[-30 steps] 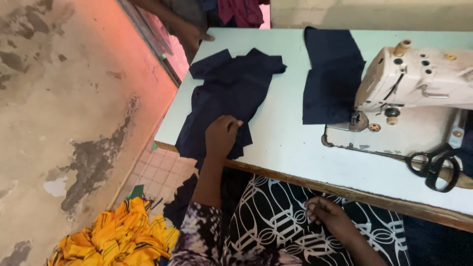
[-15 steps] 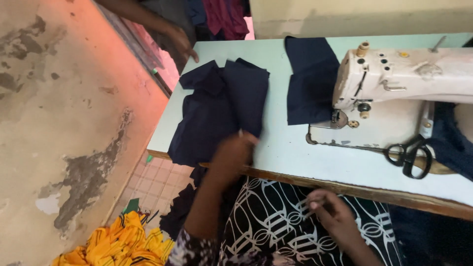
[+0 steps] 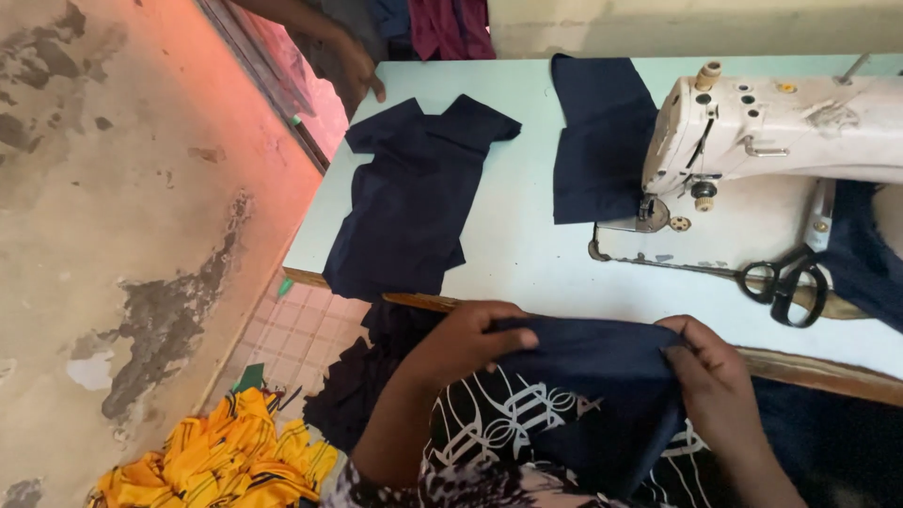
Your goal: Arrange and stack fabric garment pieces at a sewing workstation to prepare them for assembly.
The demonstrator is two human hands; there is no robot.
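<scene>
the pale blue surface (image 3: 527, 273) fills most of your view, with its wooden front edge running just above your lap. to its left is a worn, stained concrete floor (image 3: 103, 235), and low in that corner a heap of yellow cloth (image 3: 221, 466) lies on it. on the right of the surface stands a white sewing machine (image 3: 781, 127), its needle end facing left. a stack of dark navy cut pieces (image 3: 409, 202) lies flat on the left part of the surface, its lower end reaching the front edge. a second dark navy piece (image 3: 597, 141) lies near the middle, its right side tucked beside the machine's needle end. black-handled scissors (image 3: 785, 282) rest on the surface below the machine's base, near the front edge.

you hold a dark navy fabric piece (image 3: 588, 372) over your lap, just in front of the surface edge and off the surface itself. your left hand (image 3: 470, 339) pinches its top left edge, fingers closed on the cloth. your right hand (image 3: 710, 372) grips its top right corner, also closed on it, so the piece is stretched between your hands and hangs down over your patterned black-and-white garment (image 3: 489, 433).

at the far left corner of the surface, another person's hand (image 3: 353, 71) rests at the edge, well apart from yours.
</scene>
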